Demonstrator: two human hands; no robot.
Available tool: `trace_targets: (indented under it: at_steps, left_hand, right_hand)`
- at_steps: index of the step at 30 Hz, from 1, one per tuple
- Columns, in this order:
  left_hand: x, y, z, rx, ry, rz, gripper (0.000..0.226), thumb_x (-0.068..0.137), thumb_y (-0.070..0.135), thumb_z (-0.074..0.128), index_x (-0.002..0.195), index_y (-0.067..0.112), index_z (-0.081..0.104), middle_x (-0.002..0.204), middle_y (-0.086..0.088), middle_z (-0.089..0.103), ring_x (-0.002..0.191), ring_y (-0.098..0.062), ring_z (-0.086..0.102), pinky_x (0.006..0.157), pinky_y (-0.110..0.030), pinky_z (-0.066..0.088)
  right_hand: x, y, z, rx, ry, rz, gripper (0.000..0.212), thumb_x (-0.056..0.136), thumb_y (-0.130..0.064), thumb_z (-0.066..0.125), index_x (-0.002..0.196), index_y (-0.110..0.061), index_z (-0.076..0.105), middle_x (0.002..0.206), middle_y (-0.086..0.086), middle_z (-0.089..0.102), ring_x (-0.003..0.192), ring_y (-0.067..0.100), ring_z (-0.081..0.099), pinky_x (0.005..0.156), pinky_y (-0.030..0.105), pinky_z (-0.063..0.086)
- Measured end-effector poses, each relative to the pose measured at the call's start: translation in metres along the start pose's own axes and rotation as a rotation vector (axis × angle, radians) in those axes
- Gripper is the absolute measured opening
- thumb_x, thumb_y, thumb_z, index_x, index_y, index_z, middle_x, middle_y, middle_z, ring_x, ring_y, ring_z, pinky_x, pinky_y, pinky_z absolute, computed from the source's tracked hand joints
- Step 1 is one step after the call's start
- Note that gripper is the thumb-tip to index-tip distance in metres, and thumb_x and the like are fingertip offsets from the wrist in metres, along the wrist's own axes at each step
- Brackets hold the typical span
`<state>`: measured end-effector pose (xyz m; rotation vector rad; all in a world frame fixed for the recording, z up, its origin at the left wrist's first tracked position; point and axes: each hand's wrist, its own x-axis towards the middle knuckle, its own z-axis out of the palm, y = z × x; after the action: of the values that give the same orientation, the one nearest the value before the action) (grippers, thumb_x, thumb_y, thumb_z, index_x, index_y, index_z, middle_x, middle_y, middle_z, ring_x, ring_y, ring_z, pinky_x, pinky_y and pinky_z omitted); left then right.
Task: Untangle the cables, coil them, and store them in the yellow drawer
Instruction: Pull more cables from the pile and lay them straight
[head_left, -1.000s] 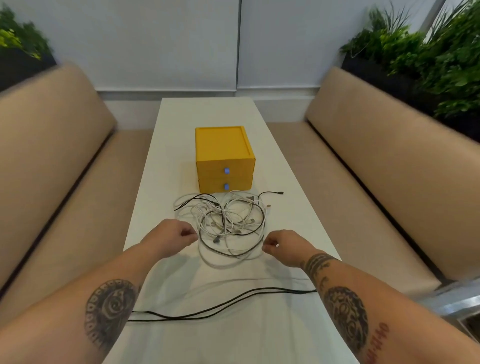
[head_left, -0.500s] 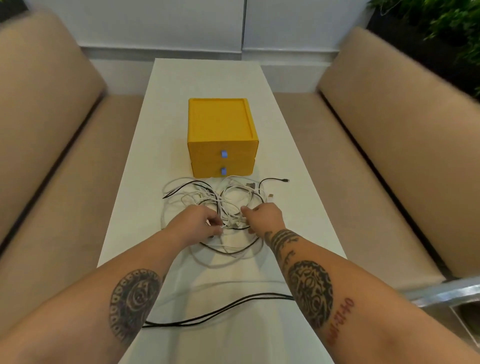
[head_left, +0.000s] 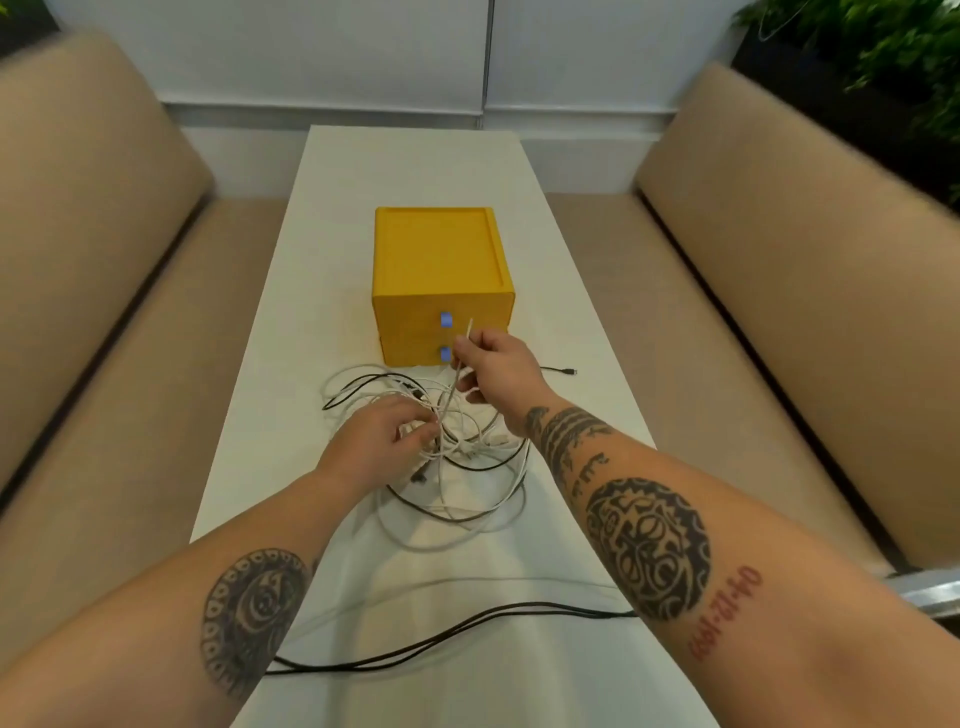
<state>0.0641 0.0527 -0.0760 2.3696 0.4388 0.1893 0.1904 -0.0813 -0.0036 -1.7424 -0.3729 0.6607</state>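
Right hand (head_left: 496, 366) pinches white cable (head_left: 468, 332) above tangle (head_left: 457, 501); left hand (head_left: 374, 447) holds tangle

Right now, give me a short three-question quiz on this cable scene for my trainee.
1. True or false: both drawers of the yellow drawer unit are shut.
2. The right-hand grip pinches: A) a white cable; B) a black cable; C) a drawer handle.
3. Short answer: which grip holds the tangle on the table?
Key: 1 true; 2 A; 3 the left-hand grip.
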Motion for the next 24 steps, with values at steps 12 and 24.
trace_targets:
  at_steps: [12,24]
  left_hand:
    - [0.010,0.052,-0.071,-0.313,0.230,0.016,0.016,0.095,0.031,0.067,0.110,0.028,0.074,0.086,0.007,0.072,0.064,-0.002,0.055,0.065,-0.018,0.045]
    - [0.017,0.109,-0.112,-0.442,0.243,-0.010,0.014,0.101,0.029,0.055,0.094,0.025,0.066,0.091,0.010,0.075,0.077,-0.012,0.069,0.068,-0.030,0.054]
  right_hand:
    - [-0.022,-0.156,-0.001,0.310,-0.029,-0.303,0.018,0.101,-0.025,0.057,0.092,-0.010,0.055,0.083,0.007,0.065,0.058,0.016,0.057,0.055,0.028,0.053]
    - [-0.079,-0.258,-0.007,0.620,-0.149,-0.481,0.016,0.104,-0.024,0.050,0.096,-0.010,0.053,0.079,0.006,0.061,0.059,0.017,0.055,0.057,0.027,0.052]
